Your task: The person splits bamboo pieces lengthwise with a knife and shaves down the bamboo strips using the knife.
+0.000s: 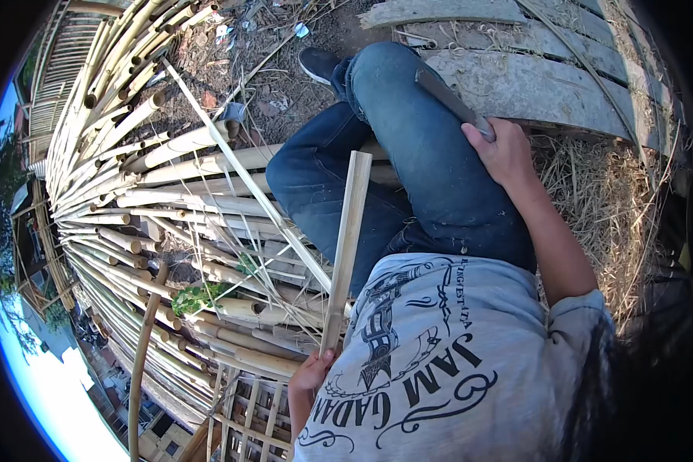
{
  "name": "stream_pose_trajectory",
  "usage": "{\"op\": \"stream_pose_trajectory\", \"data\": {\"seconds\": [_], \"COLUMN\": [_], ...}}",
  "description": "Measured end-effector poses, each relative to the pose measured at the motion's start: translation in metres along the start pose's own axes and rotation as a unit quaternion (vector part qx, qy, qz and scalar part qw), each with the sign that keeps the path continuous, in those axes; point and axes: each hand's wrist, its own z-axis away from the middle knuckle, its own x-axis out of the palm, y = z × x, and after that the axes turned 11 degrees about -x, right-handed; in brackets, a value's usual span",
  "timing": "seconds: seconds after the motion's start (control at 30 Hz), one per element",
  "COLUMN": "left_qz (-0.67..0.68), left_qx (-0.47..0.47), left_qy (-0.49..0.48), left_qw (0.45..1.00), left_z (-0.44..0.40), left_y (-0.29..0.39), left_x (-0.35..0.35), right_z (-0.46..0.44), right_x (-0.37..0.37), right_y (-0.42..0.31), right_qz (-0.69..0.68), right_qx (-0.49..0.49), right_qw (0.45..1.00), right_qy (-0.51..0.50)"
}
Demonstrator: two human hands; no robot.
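Observation:
My left hand (pixel 310 371) is closed around the lower end of a split bamboo strip (pixel 347 246), which slants up past my shirt and in front of my jeans. In my right hand (pixel 502 151) I grip the handle of a large knife (pixel 448 98). Its broad dark blade lies over my raised knee (pixel 396 85) and points to the upper left. The blade and the bamboo strip are apart. Part of the left hand is hidden by the shirt.
Many bamboo poles (pixel 208 165) lie stacked on the left. A long pale strip (pixel 239 173) crosses them. Weathered planks (pixel 531 85) are at the upper right, with dry shavings (pixel 593 200) below. A green leafy sprig (pixel 196 299) pokes out among the poles.

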Motion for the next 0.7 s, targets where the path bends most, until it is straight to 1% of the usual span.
{"op": "stream_pose_trajectory", "data": {"seconds": [0.07,0.1,0.17,0.2,0.23,0.3,0.37,0.43,0.47,0.53,0.57,0.6,0.63,0.7], "left_qz": [0.035,0.045,0.074,0.032,0.027,0.027,0.002,-0.027,-0.054,-0.109,-0.126,-0.155,-0.183,-0.178], "left_qx": [-0.003,0.000,0.058,0.080,0.093,0.153,0.174,0.192,0.189,0.177,0.179,0.166,0.152,0.143], "left_qy": [-0.031,-0.027,-0.144,-0.154,-0.155,-0.196,-0.207,-0.218,-0.249,-0.294,-0.295,-0.273,-0.249,-0.228], "left_qw": [0.999,0.999,0.985,0.984,0.983,0.968,0.963,0.956,0.948,0.933,0.930,0.935,0.939,0.947], "left_z": [0.011,0.015,0.015,0.009,-0.001,-0.023,-0.040,-0.055,-0.061,-0.076,-0.084,-0.092,-0.096,-0.095], "left_y": [-0.012,-0.006,0.028,0.047,0.067,0.112,0.160,0.198,0.215,0.236,0.243,0.247,0.251,0.254], "left_x": [-0.015,-0.014,-0.007,-0.006,-0.003,0.011,0.029,0.052,0.065,0.087,0.095,0.101,0.108,0.121], "right_z": [0.004,0.004,0.007,0.008,0.010,0.012,0.015,0.018,0.020,0.022,0.023,0.025,0.026,0.027], "right_x": [-0.002,-0.003,-0.003,-0.001,-0.001,-0.005,-0.006,-0.010,-0.010,-0.015,-0.015,-0.012,-0.014,-0.017], "right_y": [-0.003,-0.006,-0.006,-0.002,0.000,0.003,0.008,0.013,0.014,0.018,0.020,0.026,0.026,0.025], "right_qz": [-0.012,-0.022,-0.040,-0.060,-0.079,-0.098,-0.137,-0.153,-0.172,-0.180,-0.185,-0.225,-0.229,-0.260], "right_qx": [0.000,-0.001,-0.010,-0.010,-0.008,-0.010,-0.024,-0.017,-0.039,-0.047,-0.052,-0.060,-0.057,-0.090], "right_qw": [1.000,1.000,0.999,0.998,0.996,0.994,0.988,0.986,0.982,0.979,0.978,0.968,0.966,0.957], "right_qy": [0.001,0.006,0.013,0.030,0.048,0.048,0.070,0.055,0.074,0.077,0.085,0.089,0.105,0.092]}}
